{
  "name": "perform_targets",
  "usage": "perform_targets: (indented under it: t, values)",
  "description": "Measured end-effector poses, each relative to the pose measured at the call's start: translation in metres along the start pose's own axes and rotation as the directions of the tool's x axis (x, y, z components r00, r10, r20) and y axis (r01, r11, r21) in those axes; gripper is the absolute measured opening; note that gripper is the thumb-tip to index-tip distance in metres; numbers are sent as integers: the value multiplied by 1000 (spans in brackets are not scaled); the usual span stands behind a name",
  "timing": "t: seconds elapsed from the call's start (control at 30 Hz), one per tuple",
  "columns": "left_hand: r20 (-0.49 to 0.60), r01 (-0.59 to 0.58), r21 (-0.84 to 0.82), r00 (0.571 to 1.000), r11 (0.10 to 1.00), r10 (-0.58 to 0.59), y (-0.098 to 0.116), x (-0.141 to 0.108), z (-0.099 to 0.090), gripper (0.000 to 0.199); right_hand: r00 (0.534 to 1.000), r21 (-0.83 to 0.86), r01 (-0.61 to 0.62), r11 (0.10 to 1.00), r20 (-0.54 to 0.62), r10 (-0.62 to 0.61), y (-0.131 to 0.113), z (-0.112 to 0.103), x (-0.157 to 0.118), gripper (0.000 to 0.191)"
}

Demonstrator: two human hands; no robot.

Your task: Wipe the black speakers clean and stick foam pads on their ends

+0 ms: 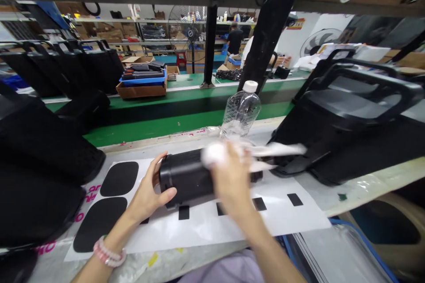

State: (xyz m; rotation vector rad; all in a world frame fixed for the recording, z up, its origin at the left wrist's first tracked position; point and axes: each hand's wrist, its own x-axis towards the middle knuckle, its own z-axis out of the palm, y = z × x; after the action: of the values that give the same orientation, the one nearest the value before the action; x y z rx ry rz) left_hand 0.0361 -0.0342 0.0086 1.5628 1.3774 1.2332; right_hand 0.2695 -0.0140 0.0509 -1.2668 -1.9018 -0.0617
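Note:
A black cylindrical housing [189, 177] lies on its side over a white sheet [212, 225] on the bench. My left hand [149, 192] grips its left end, thumb on the side. My right hand [229, 177] is blurred and holds a white cloth [265, 152] against the top of the cylinder. A pink bead bracelet [108, 254] is on my left wrist.
A clear plastic bottle [241, 112] with a white cap stands just behind the cylinder. Large black housings sit at left [43, 159] and right [352, 115]. Black oval pads [119, 178] and small black squares [295, 199] lie on the sheet. A green conveyor [186, 110] runs behind, carrying a cardboard box [142, 82].

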Motion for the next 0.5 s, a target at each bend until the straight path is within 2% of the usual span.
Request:
perform_targets:
  t: [0.03,0.07,0.1,0.13,0.17,0.2,0.27,0.37,0.43,0.5]
  values:
    - [-4,-31,35,1000,999,31,-1,-1,-1,88,993,24,117,993,25,-118,-18,10,-4,40]
    - [1,-73,78,997,994,73,-3,-2,-3,91,963,57,250,967,93,-254,-32,17,-6,41]
    - [16,-124,132,992,983,123,-5,-3,-6,96,923,56,342,938,169,-346,-40,21,-7,43]
    - [39,-181,194,983,964,177,-6,-5,-9,100,900,33,381,924,215,-379,-40,21,-7,45]
    - [71,-232,257,973,938,221,-8,-5,-12,102,901,-17,374,927,245,-358,-34,18,-5,46]
    - [105,-270,313,963,911,249,-10,-6,-15,104,925,-90,320,943,245,-290,-21,13,-2,46]
    - [163,-291,375,955,880,246,-11,-6,-18,104,978,-208,142,968,179,-105,14,2,3,47]
    - [208,-171,324,972,931,106,-9,-5,-16,124,989,-296,-84,952,90,115,58,-7,11,49]
    - [205,-22,244,978,969,-29,-4,-5,-11,139,984,-296,-144,944,60,169,63,-2,14,50]
    - [184,79,206,976,975,-118,0,-5,-5,139,990,-264,-114,958,54,133,46,13,14,50]
